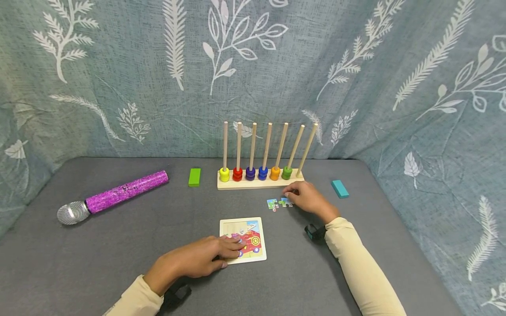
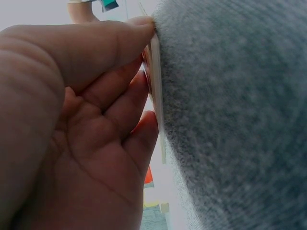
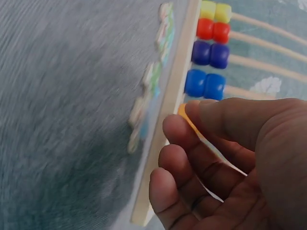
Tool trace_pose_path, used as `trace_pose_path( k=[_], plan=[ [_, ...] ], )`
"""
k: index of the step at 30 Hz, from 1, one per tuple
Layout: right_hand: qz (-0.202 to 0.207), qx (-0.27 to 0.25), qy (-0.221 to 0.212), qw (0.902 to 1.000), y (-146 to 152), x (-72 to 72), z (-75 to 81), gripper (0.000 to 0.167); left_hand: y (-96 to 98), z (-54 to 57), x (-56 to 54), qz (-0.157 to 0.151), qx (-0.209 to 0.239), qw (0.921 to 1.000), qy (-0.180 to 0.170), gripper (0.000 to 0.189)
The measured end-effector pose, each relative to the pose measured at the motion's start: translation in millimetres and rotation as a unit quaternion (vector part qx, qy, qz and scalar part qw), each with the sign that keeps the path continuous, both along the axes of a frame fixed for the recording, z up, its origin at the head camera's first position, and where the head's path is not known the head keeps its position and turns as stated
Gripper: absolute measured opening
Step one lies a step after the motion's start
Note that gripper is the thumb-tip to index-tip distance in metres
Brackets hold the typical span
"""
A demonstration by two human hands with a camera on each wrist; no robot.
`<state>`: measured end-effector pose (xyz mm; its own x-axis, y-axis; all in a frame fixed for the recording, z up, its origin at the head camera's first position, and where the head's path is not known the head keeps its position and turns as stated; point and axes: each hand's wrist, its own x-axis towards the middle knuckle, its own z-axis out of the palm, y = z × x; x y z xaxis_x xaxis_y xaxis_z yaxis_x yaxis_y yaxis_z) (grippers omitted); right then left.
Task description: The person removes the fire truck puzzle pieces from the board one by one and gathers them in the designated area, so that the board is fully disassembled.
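Note:
A framed wooden jigsaw puzzle (image 1: 257, 224) with a red picture lies flat on the table, partly filled, its bare backing showing at upper left. My left hand (image 1: 205, 256) rests with fairly straight fingers on its left side, the thumb at the near edge. In the left wrist view the fingertips touch the puzzle board (image 2: 156, 86). Beyond it lie loose puzzle pieces (image 1: 272, 203), close together. Over the right-hand piece (image 1: 286, 202) hovers my right hand (image 1: 307, 198), fingers loosely bent. In the right wrist view the pieces (image 3: 152, 79) are apart from the fingers, which show nothing held.
Behind the pieces stands a wooden peg stand (image 1: 257, 185) with upright rods and coloured beads. A green block (image 1: 194, 177) is left of it, a teal block (image 1: 340, 188) right. The purple microphone (image 1: 126, 191) lies at far left. A patterned curtain (image 1: 253, 79) hangs behind the table.

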<state>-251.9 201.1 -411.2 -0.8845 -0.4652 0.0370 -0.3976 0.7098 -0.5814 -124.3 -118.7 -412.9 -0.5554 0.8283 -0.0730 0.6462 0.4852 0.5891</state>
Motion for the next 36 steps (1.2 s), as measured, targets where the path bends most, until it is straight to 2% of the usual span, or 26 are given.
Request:
trace_pose_path(
  k=[5,10,14,18,24,36],
  plan=[
    [0.001,-0.01,-0.002,0.9999,-9.0,6.2,8.7,0.018,0.1,-0.7,-1.2,-0.002,0.0,1.0,0.001,0.036],
    [0.02,-0.016,0.002,0.9997,-14.2,8.0,12.1,0.018,0.0,-1.9,-2.1,-0.002,-0.001,1.0,-0.004,0.036],
    [0.036,-0.016,-0.012,0.9992,-19.4,11.7,14.0,0.018,-0.3,-2.3,-2.6,-0.005,0.003,1.0,0.0,0.036],
    [0.061,-0.024,-0.021,0.9977,-24.8,17.5,14.1,0.019,-0.3,-1.5,-2.9,-0.005,0.003,1.0,0.002,0.036],
    [0.095,-0.031,-0.005,0.995,-32.1,23.8,13.0,0.017,0.4,0.8,-2.3,-0.002,0.005,1.0,0.003,0.035],
    [0.143,-0.02,-0.012,0.9895,-43.6,33.9,12.4,0.017,0.7,1.6,-0.9,0.0,0.006,1.0,-0.006,0.035]
  ],
)
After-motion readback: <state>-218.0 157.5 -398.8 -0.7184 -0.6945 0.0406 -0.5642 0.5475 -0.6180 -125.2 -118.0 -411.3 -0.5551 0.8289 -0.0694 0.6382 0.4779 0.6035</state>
